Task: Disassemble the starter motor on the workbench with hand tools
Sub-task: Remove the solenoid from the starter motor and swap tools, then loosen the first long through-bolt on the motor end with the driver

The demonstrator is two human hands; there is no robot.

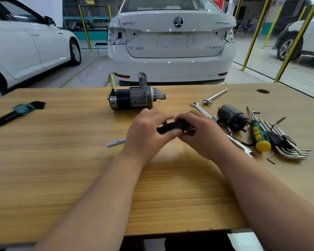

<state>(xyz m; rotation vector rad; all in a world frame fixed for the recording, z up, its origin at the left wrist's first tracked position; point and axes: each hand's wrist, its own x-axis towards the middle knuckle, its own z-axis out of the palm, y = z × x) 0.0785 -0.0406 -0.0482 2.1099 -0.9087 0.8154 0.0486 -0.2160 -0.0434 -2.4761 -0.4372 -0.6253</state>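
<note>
Head view shows the starter motor (132,98) lying on its side on the workbench (62,160), toward the far edge, unclamped and touched by neither hand. Just nearer than the motor, the left hand (145,131) and the right hand (201,133) meet on a black piece (170,126). The left hand's thumb and fingers curl round one end and the right hand grasps the other. Motion blur hides what this piece is and exactly how the fingertips sit.

To the right of the motor lie a wrench (200,108), a metal bar (215,96), a black cylinder (230,117), a screwdriver (259,136) and a fan of hex keys (286,144). A second hex key set (20,111) lies well to the left of the motor. A small grey strip (116,142) lies nearer than the motor, just beside the left wrist.

Probable hazards:

- If the hands are pulling the black piece apart, a sudden release could throw the right hand into the tools right of the motor and scatter the loose keys.
- Any small part freed from the piece could drop and roll off the bench, since nothing is placed to catch it.
- The motor has a round body and no vice or chock is visible. Torque from a tool would likely roll it unless one hand steadies it.
</note>
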